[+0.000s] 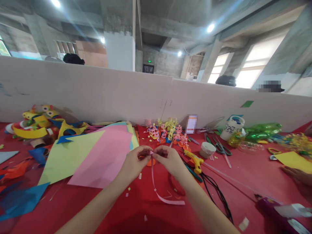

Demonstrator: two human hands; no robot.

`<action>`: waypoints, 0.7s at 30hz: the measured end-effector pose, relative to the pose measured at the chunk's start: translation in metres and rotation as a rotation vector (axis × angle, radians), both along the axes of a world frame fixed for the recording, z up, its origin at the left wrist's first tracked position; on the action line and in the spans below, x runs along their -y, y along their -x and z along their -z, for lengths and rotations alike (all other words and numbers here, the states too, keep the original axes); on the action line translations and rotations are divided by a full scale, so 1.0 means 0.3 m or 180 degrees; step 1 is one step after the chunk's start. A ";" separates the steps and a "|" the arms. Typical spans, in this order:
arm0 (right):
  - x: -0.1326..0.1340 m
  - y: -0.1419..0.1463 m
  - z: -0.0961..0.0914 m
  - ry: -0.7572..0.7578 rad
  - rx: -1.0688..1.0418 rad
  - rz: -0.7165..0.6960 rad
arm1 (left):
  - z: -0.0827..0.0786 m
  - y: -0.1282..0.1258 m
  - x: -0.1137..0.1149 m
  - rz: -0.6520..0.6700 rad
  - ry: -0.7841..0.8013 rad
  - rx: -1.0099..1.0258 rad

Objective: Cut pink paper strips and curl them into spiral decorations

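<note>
Presently our left hand and right hand pinch a narrow pink paper strip, grip closed, over the red table; its tail looks unworked. Curly pink-and-yellow paper pieces behind seem done. Yellow plastic glue gun with black cable crowds our right; nothing blocks the strip.

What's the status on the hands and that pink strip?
Left hand and right hand: both pinching top of pink strip. Strip's tail below, bending right. Yellow glue gun beside right hand.
</note>
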State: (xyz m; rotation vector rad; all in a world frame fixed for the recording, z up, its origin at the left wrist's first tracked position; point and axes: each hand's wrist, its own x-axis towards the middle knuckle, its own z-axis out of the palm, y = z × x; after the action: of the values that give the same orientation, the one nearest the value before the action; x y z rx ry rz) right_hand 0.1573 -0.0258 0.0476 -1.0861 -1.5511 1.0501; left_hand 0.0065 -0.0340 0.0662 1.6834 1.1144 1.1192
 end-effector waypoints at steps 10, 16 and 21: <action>-0.004 0.003 -0.005 0.0149 -0.0204 0.0109 | -0.001 0.008 -0.003 0.0148 0.0533 0.0580; -0.013 0.020 0.022 0.0101 -0.0418 0.0194 | 0.000 -0.004 0.003 0.0181 0.0972 0.1173; -0.017 0.035 0.038 -0.0032 -0.0345 0.0142 | -0.007 -0.012 0.012 0.0137 0.1123 0.1378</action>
State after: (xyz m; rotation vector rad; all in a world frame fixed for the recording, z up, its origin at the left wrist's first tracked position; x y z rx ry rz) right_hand 0.1469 -0.0206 0.0362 -1.0354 -1.4385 1.0525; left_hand 0.0101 -0.0377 0.0685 1.1206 0.9260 1.1161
